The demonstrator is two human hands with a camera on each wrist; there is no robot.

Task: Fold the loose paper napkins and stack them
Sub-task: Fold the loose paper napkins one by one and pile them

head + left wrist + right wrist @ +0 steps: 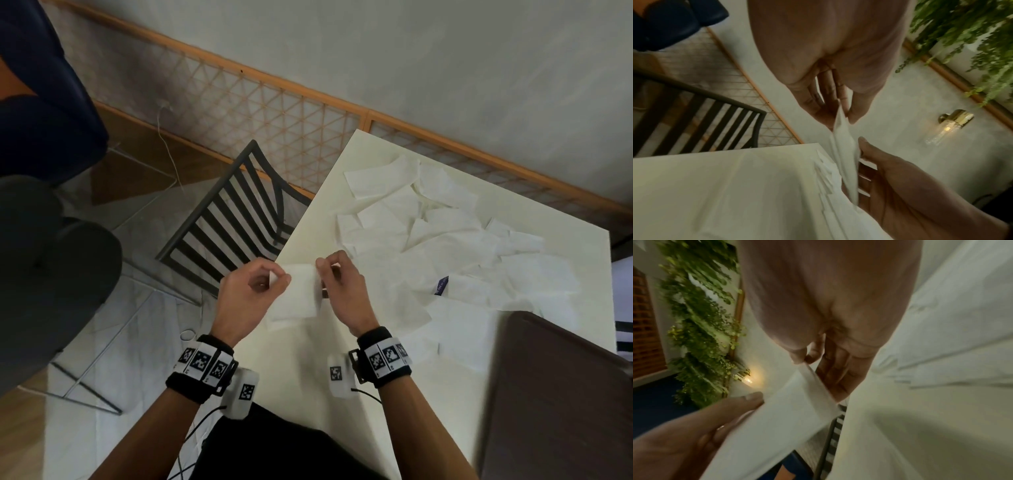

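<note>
I hold one white paper napkin [298,291] in the air over the near left edge of the cream table [342,370]. My left hand [279,277] pinches its left top corner and my right hand [320,269] pinches its right top corner. In the left wrist view the left fingers [854,113] nip the napkin [844,154] edge-on, with the right hand [861,151] just below it. The right wrist view has thumb and forefinger [797,359] on the napkin [781,418] corner. Several loose napkins [428,240] lie spread over the far half of the table.
A black slatted chair [233,219] stands at the table's left edge. A dark brown panel [555,394] juts in at the near right. A small purple label [442,285] lies among the napkins. A lattice screen [274,116] and the wall run behind the table.
</note>
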